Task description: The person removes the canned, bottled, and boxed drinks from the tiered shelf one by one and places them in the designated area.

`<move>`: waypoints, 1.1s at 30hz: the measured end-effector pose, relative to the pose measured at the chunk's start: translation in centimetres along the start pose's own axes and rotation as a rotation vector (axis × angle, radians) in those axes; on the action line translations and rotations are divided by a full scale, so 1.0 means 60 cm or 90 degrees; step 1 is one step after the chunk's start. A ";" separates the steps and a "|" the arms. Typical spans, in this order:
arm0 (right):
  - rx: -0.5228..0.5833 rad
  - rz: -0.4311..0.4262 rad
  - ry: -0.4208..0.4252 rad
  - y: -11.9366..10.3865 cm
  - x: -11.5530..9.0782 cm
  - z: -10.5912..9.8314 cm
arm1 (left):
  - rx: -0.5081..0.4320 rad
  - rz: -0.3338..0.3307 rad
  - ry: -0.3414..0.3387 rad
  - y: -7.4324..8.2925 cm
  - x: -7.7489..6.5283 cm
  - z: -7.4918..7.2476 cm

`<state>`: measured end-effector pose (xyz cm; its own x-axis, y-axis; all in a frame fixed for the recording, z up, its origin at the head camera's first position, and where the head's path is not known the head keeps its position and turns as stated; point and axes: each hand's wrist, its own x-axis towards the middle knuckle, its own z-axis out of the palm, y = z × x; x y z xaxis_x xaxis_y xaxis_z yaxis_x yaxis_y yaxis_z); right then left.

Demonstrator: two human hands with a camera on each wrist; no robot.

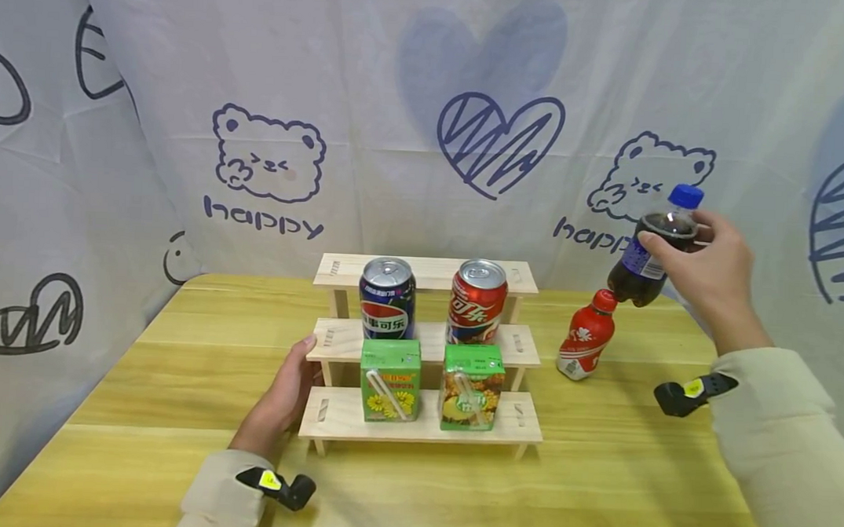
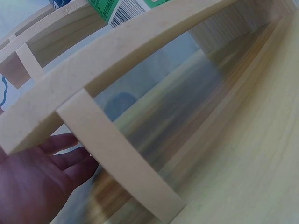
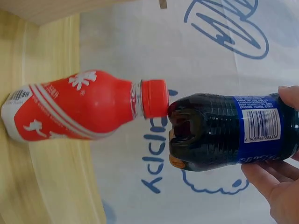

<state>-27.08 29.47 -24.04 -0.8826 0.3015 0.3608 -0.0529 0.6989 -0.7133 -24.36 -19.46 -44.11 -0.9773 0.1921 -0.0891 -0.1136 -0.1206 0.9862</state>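
My right hand (image 1: 715,260) grips a small bottle of dark cola (image 1: 641,257) with a blue cap, in the air at the right. In the right wrist view the bottle's base is right by the red cap of a red-and-white drink bottle (image 3: 88,105), which stands on the table. At the left end of a three-step wooden rack (image 1: 415,428), my left hand (image 1: 285,391) holds its side. The left wrist view has those fingers (image 2: 70,158) bent behind a rack leg. A blue can (image 1: 388,297) and a red can (image 1: 477,301) stand on the middle step.
Two green drink boxes, one with yellow flowers (image 1: 391,380) and one with pineapple (image 1: 471,387), stand on the rack's bottom step. Under the rack lies a wooden table (image 1: 176,394). A white cloth (image 1: 373,80) with printed hearts and bears hangs behind.
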 end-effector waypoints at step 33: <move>-0.060 0.094 -0.036 0.149 -0.052 0.017 | 0.034 -0.011 0.004 0.022 -0.019 0.017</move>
<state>-25.27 34.15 -32.14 -0.9021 0.3710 0.2203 0.1216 0.7085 -0.6952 -23.22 -18.84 -42.56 -0.9765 0.1876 -0.1064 -0.1205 -0.0657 0.9905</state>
